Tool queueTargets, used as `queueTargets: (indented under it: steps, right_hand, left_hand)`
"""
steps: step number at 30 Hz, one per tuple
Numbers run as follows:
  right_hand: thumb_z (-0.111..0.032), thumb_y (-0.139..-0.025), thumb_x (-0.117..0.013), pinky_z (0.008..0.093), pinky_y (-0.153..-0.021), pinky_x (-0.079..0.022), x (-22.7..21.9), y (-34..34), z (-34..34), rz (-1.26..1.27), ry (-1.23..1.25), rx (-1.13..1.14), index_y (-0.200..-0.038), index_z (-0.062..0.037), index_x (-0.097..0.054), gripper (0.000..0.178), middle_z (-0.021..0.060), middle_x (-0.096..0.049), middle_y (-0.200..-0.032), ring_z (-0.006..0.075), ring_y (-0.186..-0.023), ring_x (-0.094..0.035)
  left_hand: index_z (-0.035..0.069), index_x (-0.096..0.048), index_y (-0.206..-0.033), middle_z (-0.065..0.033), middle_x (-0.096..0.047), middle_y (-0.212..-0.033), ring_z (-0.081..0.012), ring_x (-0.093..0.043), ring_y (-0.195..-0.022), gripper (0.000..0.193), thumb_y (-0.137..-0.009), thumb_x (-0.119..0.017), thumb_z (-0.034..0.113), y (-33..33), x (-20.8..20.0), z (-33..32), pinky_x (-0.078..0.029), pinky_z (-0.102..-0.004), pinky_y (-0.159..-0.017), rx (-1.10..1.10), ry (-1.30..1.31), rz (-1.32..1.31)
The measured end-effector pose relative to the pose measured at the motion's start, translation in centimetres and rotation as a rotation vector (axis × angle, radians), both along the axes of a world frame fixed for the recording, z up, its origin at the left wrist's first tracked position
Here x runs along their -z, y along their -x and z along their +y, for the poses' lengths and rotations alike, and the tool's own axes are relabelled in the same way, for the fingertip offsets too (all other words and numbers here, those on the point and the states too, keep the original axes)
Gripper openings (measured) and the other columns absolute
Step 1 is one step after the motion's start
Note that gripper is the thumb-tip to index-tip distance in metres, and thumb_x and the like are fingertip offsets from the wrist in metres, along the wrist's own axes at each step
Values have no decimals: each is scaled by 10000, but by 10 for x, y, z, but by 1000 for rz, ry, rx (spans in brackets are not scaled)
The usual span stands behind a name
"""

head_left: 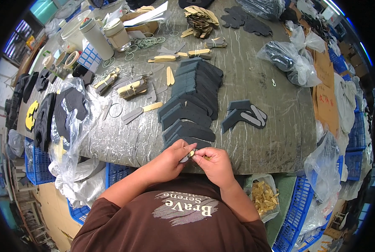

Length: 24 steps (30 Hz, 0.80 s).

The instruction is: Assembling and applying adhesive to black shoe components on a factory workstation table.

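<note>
Close to my body, at the table's near edge, my two hands meet. My left hand (178, 153) is closed on a small grey strip (184, 159) with a yellowish side showing. My right hand (217, 164) pinches at the strip's yellowish backing (191, 153), and a bit of yellow shows by its fingers. Just beyond them, overlapping dark curved foam pieces (187, 107) run up the table in a long row. Right of that row lie two dark curved pieces (233, 122) with grey strips (252, 118) on them.
Bundled strips (133, 87) and loose strips (133, 115) lie left of the row. Rubber bands (149, 42), a white bottle (96, 38) and a jar (116, 34) stand farther back. Yellow scraps (264, 198) fill a lined container below the edge, near a blue basket (296, 210).
</note>
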State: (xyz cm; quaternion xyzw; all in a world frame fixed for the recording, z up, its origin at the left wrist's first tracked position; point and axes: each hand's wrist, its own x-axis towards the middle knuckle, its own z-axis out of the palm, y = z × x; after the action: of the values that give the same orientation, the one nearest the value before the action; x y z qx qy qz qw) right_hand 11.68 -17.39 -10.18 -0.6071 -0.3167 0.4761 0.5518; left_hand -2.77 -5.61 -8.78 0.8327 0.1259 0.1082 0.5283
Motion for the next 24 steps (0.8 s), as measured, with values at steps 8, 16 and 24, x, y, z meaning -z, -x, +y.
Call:
queueTargets:
  steps: [8, 16, 24]
  right_hand:
    - [25, -818, -629, 190, -631, -447, 0, 1, -1, 32, -38, 20, -863, 27, -669, 61, 29, -647, -793, 49, -717, -560]
    - [-87, -904, -450, 171, -520, -320, -6, 6, 0, 509, -116, 68, -851, -58, -501, 79, -37, -489, -720, 18, -576, -393]
    - [-68, -905, -400, 201, -456, -388, 5, 20, -8, 691, 30, 157, -861, -74, -487, 99, 42, -538, -743, 83, -514, -460]
  left_hand:
    - [-52, -460, -1284, -175, -508, -987, -318, -529, -949, 540, -753, -532, -120, 0, 2, -3, -434, -331, -847, 32, -10, -27]
    - [-23, -526, -1184, -42, -550, -996, -128, -542, -832, 267, -926, -496, 42, 9, 9, 2, -447, -259, -727, -139, 884, -12]
    - [74, -636, -951, -77, -576, -873, -227, -588, -782, 224, -751, -674, -19, 3, 7, 9, -466, -304, -706, -37, -61, -176]
